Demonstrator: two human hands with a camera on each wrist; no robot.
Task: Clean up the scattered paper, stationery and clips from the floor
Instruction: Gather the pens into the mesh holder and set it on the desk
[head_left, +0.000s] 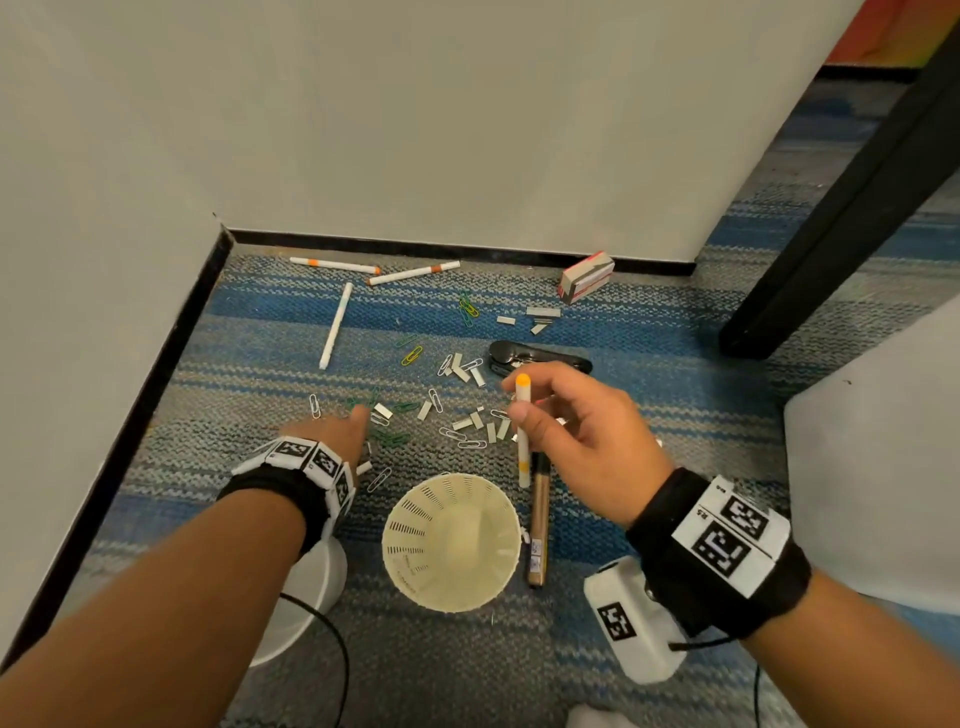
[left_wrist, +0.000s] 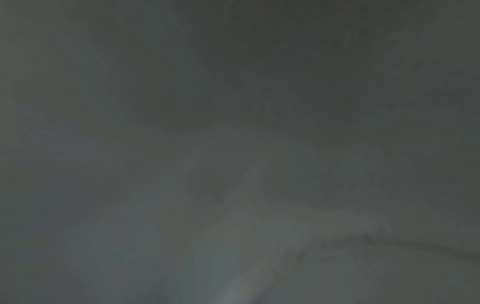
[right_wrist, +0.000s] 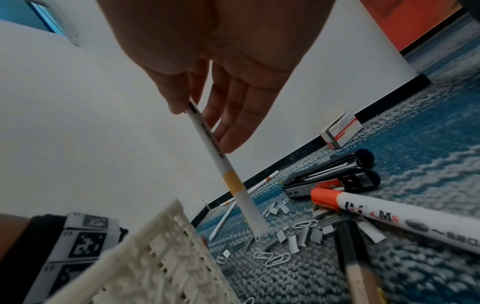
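My right hand (head_left: 519, 400) pinches a white pen with an orange cap (head_left: 523, 431) between thumb and fingers, upright above the carpet and just beyond the cream basket (head_left: 451, 540). The right wrist view shows the same pen (right_wrist: 233, 181) hanging from that hand (right_wrist: 205, 127), its lower end over the staples. My left hand (head_left: 337, 431) reaches down among green and white paper clips (head_left: 389, 436), with a straight finger touching the carpet. The left wrist view is dark. Staple strips (head_left: 475, 421) and more clips lie scattered between the hands.
Three white pens (head_left: 336, 325) lie near the skirting at the back. A black stapler (head_left: 540, 356) and a staple box (head_left: 586, 277) sit at the back right. A brown pencil (head_left: 538, 519) lies beside the basket and an orange-capped marker (right_wrist: 389, 218) under my right hand. Walls close in behind and left.
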